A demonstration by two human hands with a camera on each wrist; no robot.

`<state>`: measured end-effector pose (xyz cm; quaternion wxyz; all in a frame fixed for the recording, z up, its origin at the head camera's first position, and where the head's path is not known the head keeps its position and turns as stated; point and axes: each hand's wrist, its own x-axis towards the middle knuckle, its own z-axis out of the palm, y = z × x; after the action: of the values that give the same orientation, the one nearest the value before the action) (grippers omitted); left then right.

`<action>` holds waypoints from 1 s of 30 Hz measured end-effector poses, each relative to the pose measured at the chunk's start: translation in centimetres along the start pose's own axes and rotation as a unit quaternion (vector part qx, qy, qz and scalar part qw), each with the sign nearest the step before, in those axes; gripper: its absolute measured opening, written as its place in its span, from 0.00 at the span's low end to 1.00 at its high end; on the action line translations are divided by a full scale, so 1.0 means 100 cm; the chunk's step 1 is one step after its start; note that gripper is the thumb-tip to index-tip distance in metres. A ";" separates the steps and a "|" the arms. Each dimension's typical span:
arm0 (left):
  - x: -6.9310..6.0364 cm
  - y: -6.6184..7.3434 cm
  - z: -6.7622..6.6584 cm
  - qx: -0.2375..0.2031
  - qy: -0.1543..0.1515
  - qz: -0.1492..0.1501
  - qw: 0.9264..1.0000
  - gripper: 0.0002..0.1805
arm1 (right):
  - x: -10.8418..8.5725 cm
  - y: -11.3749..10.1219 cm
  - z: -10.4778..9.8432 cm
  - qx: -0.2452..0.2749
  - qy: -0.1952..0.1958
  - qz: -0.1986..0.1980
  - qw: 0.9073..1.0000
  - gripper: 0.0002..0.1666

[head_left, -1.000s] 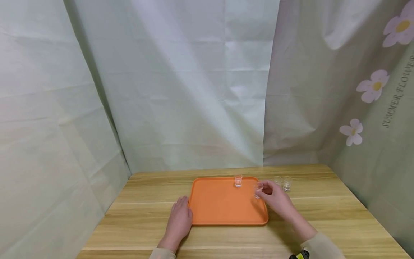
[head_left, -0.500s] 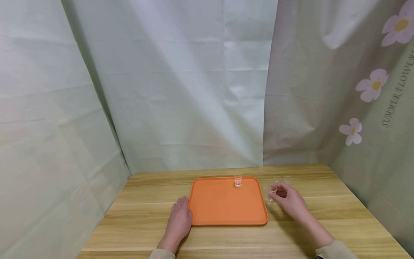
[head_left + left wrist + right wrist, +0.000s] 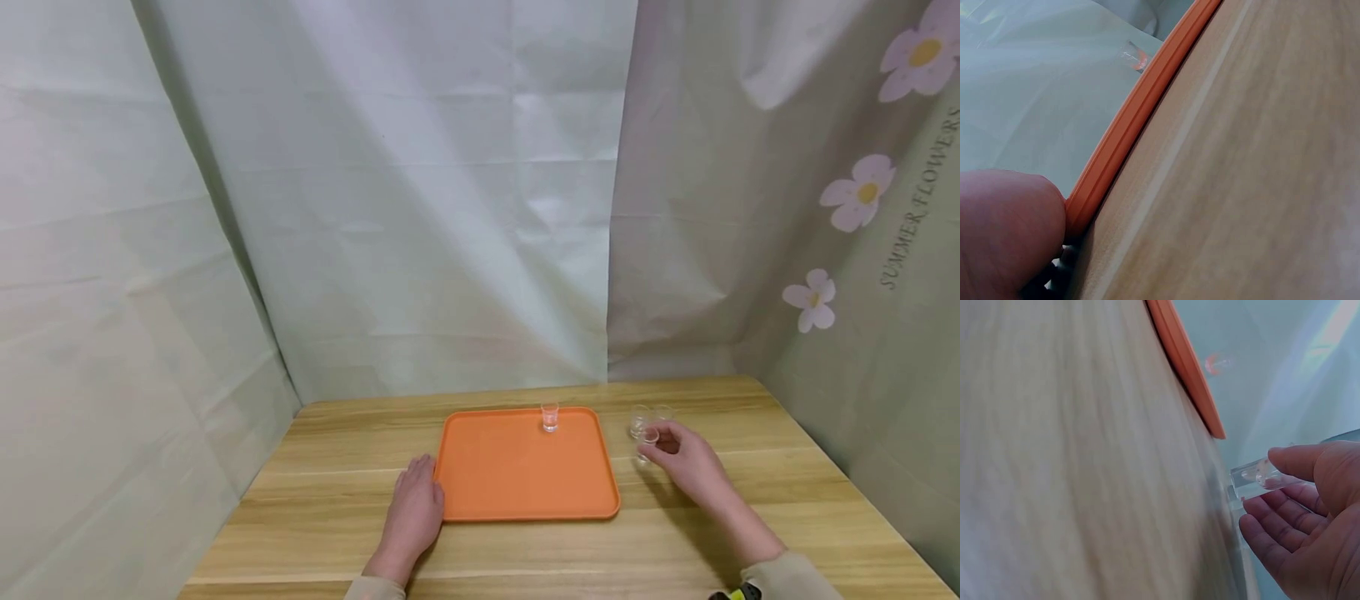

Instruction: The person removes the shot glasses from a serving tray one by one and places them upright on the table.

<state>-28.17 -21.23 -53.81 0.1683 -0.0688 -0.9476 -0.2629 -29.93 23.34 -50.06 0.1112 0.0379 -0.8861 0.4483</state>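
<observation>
Right hand (image 3: 696, 468) pinches one clear cup (image 3: 1249, 480) of four.

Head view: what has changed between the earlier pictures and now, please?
The right hand, still holding its glass, moved rightward from the right edge of the orange tray to near two other glasses. The left hand stays at the tray's left edge; one glass remains on it.

Big pale green sheets (image 3: 420, 208) hang like walls at the back and on both sides, with creases in them. White light shines down the back one in a slanting streak. The right side has three pale pink flowers (image 3: 858, 193) with yellow middles, and the words SUMMER FLOWERS (image 3: 921, 196). The tabletop (image 3: 315, 533) is stripy brown wood.
</observation>
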 end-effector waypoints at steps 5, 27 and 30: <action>-0.001 -0.001 0.000 -0.001 -0.008 -0.003 1.000 0.24 | 0.002 0.002 -0.001 -0.003 -0.007 0.010 1.000 0.20; 0.000 0.001 -0.002 -0.002 -0.005 0.001 1.000 0.25 | 0.003 0.008 0.002 0.020 -0.018 0.003 1.000 0.20; 0.000 0.003 -0.003 0.001 -0.012 -0.003 1.000 0.25 | 0.003 0.009 0.002 0.019 -0.018 0.003 1.000 0.20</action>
<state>-28.02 -21.20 -53.41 0.1566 -0.0688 -0.9499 -0.2616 -30.45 23.71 -50.82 0.0926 0.0452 -0.8796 0.4644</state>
